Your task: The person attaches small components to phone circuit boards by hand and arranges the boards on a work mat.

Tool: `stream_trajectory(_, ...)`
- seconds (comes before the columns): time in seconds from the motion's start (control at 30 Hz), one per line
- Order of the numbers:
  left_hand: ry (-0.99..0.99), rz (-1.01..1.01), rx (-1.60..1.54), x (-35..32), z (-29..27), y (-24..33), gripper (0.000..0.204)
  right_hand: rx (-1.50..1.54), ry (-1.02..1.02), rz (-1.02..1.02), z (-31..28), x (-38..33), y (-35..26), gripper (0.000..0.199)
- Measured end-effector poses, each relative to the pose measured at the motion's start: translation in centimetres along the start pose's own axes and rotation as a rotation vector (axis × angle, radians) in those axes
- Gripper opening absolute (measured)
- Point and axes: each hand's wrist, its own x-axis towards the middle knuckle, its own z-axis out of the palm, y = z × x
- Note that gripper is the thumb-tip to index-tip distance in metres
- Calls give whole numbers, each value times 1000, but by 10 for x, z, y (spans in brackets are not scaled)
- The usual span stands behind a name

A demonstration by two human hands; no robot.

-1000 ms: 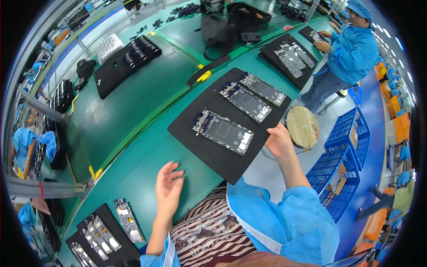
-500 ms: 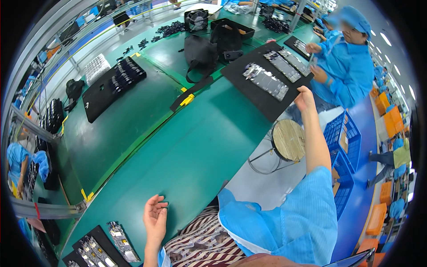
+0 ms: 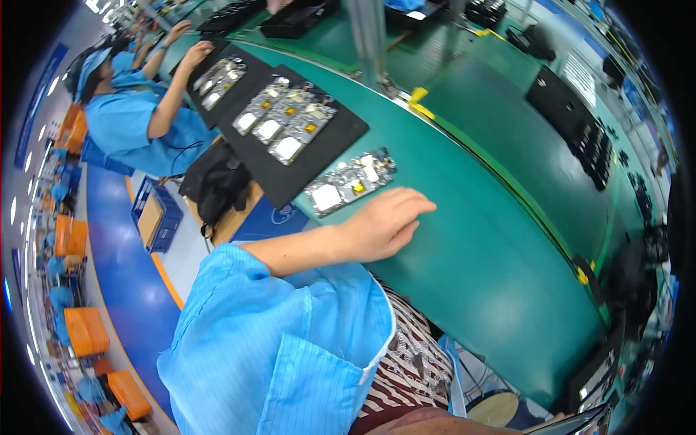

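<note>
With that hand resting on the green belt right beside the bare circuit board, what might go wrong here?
1. The bare left hand lies flat beside the loose silver circuit board with a yellow patch; a slip might smudge or nudge its exposed parts.
2. That board lies straight on the green conveyor belt, outside the black rectangular foam tray, so it may slide.
3. The loose light-blue coat sleeve hangs near the belt edge and might snag.

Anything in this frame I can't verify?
- Right hand: outside the head view.
- Left hand: open on the green table, but its own knuckles hide whether it touches the loose circuit board.
- Boards on the black tray: parts too small to tell.
- Co-worker's hand: small and bent near the rim.
</note>
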Motion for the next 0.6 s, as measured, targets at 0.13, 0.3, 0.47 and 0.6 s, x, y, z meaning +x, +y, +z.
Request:
stream_trajectory(0.13,203,-25,89,19,-44,-60,30,47,146,204,-49,-26,-24,46)
stream_trajectory(0.3,592,-372,280,7,-130,-190,26,160,282,426,-77,-36,-31,49)
stream_trajectory(0.47,568,-751,733,-50,-215,-308,33,250,391,657,-78,-28,-157,51)
stream_trajectory(0.6,237,-1109,771,-49,-229,-322,51,742,23,442,-42,-39,-361,46)
